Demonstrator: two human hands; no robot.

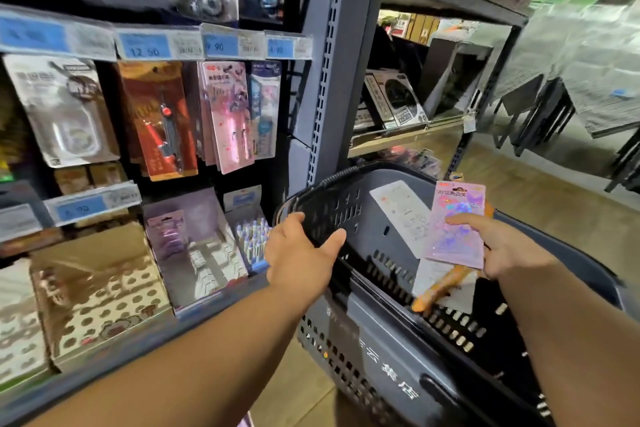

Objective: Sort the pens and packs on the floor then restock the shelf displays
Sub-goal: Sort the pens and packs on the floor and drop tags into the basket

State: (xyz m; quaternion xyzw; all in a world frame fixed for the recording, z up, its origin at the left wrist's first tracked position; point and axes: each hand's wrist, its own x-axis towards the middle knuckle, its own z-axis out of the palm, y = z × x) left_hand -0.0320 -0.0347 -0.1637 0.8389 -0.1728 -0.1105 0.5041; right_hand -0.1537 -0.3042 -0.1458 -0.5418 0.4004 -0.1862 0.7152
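Left fingers [294,218]: curled over the black slotted edge of the basket [374,357], with your thumb pressed on its inner face; you have a firm grip on it.
Right fingers [464,218]: your index finger lies across the front of the pink holographic pack [457,229] and the rest sit behind it, so the pack is pinched between them.
Left hand [301,253]: centre of the frame, at the basket's near left end.
Right hand [509,250]: right of centre, above the basket's open top.
Pink holographic pack: upright in your grasp, over the basket's interior.
Orange pen [440,291]: slanted just below that pack, against a white card.
White pack [401,215]: lying flat inside the basket, left of the pink one.
Basket: grey, tilted, lower right of the frame.
Shelf packs [228,114]: hanging in rows at middle left, under blue price labels [145,45].
Pen box [252,236]: on the lower shelf, just left of your left hand.
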